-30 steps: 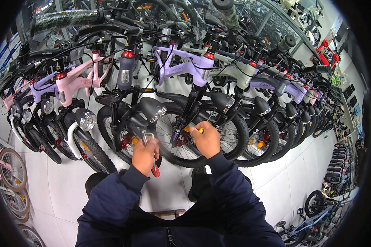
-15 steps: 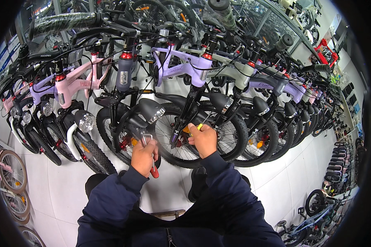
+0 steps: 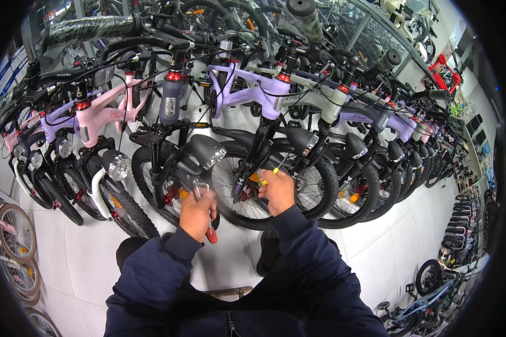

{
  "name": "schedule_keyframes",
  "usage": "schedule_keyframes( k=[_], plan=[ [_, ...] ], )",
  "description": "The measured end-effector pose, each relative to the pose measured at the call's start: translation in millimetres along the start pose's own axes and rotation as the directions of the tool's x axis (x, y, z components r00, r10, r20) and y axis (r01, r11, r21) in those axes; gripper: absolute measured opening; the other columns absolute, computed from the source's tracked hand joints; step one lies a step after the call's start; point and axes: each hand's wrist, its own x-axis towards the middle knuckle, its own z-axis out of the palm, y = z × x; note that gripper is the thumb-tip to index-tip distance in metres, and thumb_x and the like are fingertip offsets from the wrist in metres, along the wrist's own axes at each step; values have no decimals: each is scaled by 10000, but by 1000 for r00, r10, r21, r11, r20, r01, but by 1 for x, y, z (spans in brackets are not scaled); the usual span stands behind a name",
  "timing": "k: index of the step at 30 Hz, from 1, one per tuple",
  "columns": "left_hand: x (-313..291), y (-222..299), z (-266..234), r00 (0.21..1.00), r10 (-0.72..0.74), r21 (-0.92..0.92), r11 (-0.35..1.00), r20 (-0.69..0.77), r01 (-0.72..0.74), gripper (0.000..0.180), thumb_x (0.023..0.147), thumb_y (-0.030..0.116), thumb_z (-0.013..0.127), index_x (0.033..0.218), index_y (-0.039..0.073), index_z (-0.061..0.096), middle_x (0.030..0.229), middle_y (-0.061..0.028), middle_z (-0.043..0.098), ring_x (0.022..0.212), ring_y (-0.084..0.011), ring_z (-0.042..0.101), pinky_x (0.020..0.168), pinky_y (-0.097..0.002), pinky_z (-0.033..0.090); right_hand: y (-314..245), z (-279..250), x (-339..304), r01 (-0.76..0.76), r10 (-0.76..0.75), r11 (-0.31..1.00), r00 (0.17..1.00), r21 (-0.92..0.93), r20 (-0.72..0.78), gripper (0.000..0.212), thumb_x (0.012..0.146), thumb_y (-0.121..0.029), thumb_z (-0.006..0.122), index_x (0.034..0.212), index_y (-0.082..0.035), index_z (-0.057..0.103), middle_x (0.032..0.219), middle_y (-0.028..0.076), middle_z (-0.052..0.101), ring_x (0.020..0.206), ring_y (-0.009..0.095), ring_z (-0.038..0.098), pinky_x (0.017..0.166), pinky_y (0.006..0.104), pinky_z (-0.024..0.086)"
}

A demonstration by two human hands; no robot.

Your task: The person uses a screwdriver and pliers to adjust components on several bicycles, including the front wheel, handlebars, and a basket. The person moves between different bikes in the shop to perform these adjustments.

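Note:
My left hand (image 3: 197,215) is closed around a red-handled tool (image 3: 211,235). The red grip sticks out below the fist, and a bent silver metal rod (image 3: 202,186) rises above it; whether the two are one piece is hidden by the fingers. My right hand (image 3: 278,194) pinches a small yellow-handled screwdriver (image 3: 275,171), its thin dark shaft pointing up and away. Both hands hover apart from each other, in front of the wheel and black fork (image 3: 257,151) of a purple bicycle (image 3: 250,90).
A long row of bicycles stands across the view, including a pink one (image 3: 104,109) on the left. Black headlamps (image 3: 208,149) jut toward me. More wheels (image 3: 18,233) are at far left, and a blue bicycle (image 3: 427,300) is at lower right. Pale tiled floor (image 3: 371,255) lies beneath.
My right hand has shifted slightly down, and the yellow handle is tilted a little differently in its fingers. The left hand stays nearly still with its tool.

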Motion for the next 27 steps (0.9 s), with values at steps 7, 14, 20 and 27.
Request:
schedule_keyframes(
  k=[7,14,20,27],
  plan=[
    [0,-1,-2,1000,10,21,1000,10,-10,117,935,150,534,927,34,519,699,-33,525,562,-114,479,519,-258,413,8,4,18,-142,132,930,990,339,52,142,867,-182,617,808,-69,554,668,3,513,620,128,506,665,307,417],
    [-1,2,-3,1000,-8,26,1000,-5,8,109,943,143,519,924,36,522,691,-30,519,559,-117,479,518,-256,410,16,26,23,28,-3,896,998,444,-58,259,865,-201,701,865,-97,464,709,-13,470,565,89,436,590,287,428],
    [-2,4,-4,1000,-4,5,1000,0,4,118,946,149,517,922,33,528,690,-30,517,557,-116,478,515,-253,405,26,34,26,142,-76,901,982,411,-173,195,866,-79,630,847,-128,442,673,-29,448,548,86,416,547,269,403],
    [-2,5,-5,1000,0,7,1000,8,0,132,950,155,520,913,29,532,689,-29,514,561,-115,475,516,-254,402,27,29,25,79,-44,797,996,599,-74,206,862,-30,590,797,-166,449,564,-56,379,492,99,372,596,303,404]
  ],
)
